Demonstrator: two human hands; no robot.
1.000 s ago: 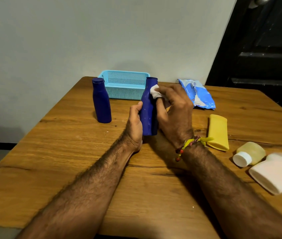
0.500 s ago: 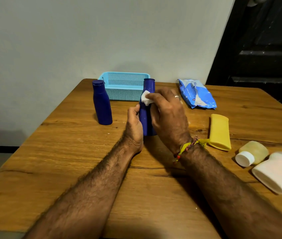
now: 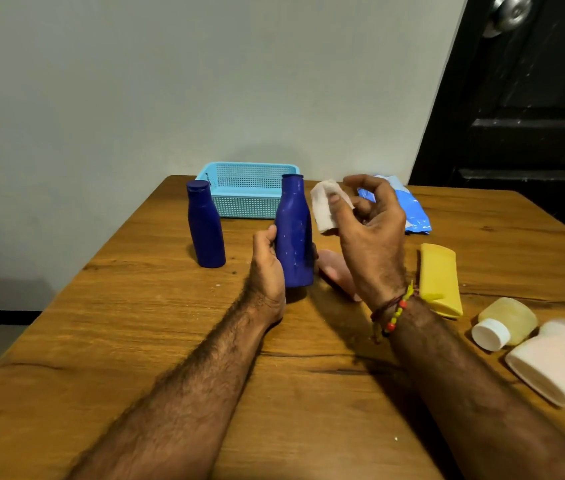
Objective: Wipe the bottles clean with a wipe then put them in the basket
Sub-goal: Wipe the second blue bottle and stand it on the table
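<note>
While lying nearest on the brown wooden table (image 3: 135,341), right of the held bottle: white squat plastic bottle (image 3: 558,365) on its side, pale yellow white-capped bottle (image 3: 504,325) on its side with cap toward the viewer, flat yellow tube (image 3: 439,278) with long axis running front to back. Gripped low by the left hand (image 3: 267,271), thumb on the near side and fingers curled behind: dark blue plastic bottle (image 3: 294,233), upright, long axis vertical, cap up. Just right of its neck, apart from it, pinched in the curled right hand (image 3: 371,233): crumpled white wipe (image 3: 324,206). Left of it, upright: second dark blue bottle (image 3: 205,230). Beyond: light blue perforated plastic basket (image 3: 239,188), blue wipes packet (image 3: 412,213).
</note>
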